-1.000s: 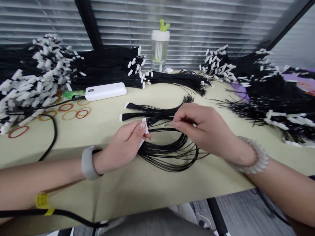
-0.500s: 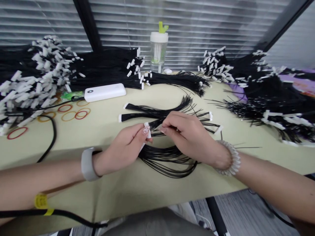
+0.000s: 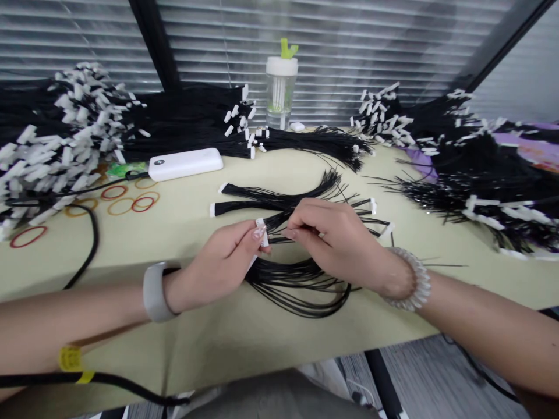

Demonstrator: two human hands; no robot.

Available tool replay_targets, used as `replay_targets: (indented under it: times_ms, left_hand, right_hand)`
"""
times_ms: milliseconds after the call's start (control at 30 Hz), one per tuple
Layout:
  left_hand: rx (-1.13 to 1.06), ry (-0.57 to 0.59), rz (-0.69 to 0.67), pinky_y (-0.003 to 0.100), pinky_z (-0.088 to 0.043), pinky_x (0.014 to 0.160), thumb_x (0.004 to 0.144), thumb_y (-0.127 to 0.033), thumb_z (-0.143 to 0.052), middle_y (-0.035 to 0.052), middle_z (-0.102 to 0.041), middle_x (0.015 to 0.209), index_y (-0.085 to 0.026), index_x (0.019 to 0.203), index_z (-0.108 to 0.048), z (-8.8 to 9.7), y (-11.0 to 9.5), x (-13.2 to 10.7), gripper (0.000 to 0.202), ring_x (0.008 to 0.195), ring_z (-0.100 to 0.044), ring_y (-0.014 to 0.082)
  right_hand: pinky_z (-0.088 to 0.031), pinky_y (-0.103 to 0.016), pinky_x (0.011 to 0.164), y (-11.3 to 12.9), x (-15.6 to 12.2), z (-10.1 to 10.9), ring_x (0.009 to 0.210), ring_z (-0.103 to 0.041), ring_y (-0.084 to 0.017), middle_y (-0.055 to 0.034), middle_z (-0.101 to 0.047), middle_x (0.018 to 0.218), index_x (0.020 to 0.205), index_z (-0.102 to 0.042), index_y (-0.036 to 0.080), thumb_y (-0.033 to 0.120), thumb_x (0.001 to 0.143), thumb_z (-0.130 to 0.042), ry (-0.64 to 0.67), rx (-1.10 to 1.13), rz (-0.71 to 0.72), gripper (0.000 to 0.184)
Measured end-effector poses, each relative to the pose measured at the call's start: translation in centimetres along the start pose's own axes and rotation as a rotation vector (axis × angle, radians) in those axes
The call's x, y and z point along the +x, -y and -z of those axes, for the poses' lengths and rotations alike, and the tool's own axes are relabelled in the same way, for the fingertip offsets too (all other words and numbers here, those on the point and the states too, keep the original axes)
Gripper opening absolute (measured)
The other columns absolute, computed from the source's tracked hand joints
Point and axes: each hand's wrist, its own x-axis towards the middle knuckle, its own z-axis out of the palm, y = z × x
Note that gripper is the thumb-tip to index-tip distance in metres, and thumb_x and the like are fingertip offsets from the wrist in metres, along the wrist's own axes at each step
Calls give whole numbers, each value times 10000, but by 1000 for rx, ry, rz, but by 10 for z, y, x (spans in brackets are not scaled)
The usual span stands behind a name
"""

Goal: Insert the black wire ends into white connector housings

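I log the left hand [image 3: 217, 266] pinching a white connector [image 3: 261, 231]; the right hand [image 3: 338, 244] has its fingertips pressed together on black wires [image 3: 297, 286], looped on the table [image 3: 183, 331]. Two straightened bundles [image 3: 262, 201] lie just beyond; large heaps [image 3: 74, 125] stand unsorted behind.

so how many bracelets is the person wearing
2: a wide grey bangle on the left wrist and a clear coiled spiral bracelet on the right wrist; both forearms are bare, so none seems hidden.
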Motion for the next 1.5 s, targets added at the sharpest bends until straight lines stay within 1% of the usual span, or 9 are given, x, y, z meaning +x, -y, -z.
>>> replay_targets:
  times_ms: [233,400,533,800,933,1000,1133,1300,1500]
  left_hand:
    - [-25,11,-7,199,-421,624,875,-315,-291,-20,-528,665,-171,658,-454,0,1,1,307,630,-500,94]
    - [15,9,-4,212,-426,615,871,-318,-295,-11,-550,670,-173,667,-461,1,0,1,301,643,-520,108]
    - [32,12,-21,205,-424,602,875,-312,-290,-14,-549,664,-175,677,-463,1,0,0,296,635,-525,103]
    - [43,57,-41,203,-430,591,873,-301,-286,-6,-583,672,-176,677,-479,2,0,0,302,625,-543,105]
    - [86,93,-43,206,-427,597,871,-300,-297,-2,-583,660,-170,689,-523,2,0,0,318,624,-544,109]
    - [78,84,-28,207,-426,604,869,-311,-302,-3,-580,662,-170,684,-520,1,-1,0,319,630,-542,110]
    - [19,-4,35,211,-417,589,868,-353,-281,-3,-564,666,-173,690,-509,0,-2,0,341,625,-519,114]
    - [-1,7,30,200,-406,588,851,-353,-344,-14,-539,665,-170,687,-496,0,-1,2,288,630,-499,108]
    - [-114,-37,78,187,-395,566,856,-362,-332,-17,-521,651,-168,661,-473,-1,0,5,309,604,-479,94]
  right_hand:
    - [-348,-181,594,1,1,0,639,-446,-60,5,-497,670,685,-499,133,133,799,-447,-35,53,14,125]
    - [-343,-184,577,1,1,1,617,-441,-59,8,-496,657,679,-500,134,162,803,-454,-22,64,-8,136]
    - [-351,-181,599,2,1,2,646,-455,-60,2,-516,695,714,-517,135,114,790,-446,4,43,16,105]
    - [-339,-214,574,3,-3,-6,644,-427,-89,-22,-488,679,720,-506,131,111,801,-388,-38,-42,95,145]
    - [-337,-214,569,5,-4,-6,638,-418,-89,-25,-478,676,720,-498,124,108,802,-372,-58,-50,118,151]
    - [-337,-215,571,5,-3,-5,634,-420,-89,-26,-482,679,721,-500,127,114,803,-375,-58,-51,118,151]
    - [-340,-212,585,5,0,-4,639,-439,-85,-21,-509,702,732,-525,133,134,801,-403,-12,-54,60,140]
    - [-336,-187,575,-1,4,0,607,-455,-59,11,-549,690,749,-553,150,175,801,-444,34,7,-1,123]
    - [-359,-170,526,-23,6,15,550,-474,-48,29,-549,627,714,-549,153,273,729,-550,148,136,-177,121]
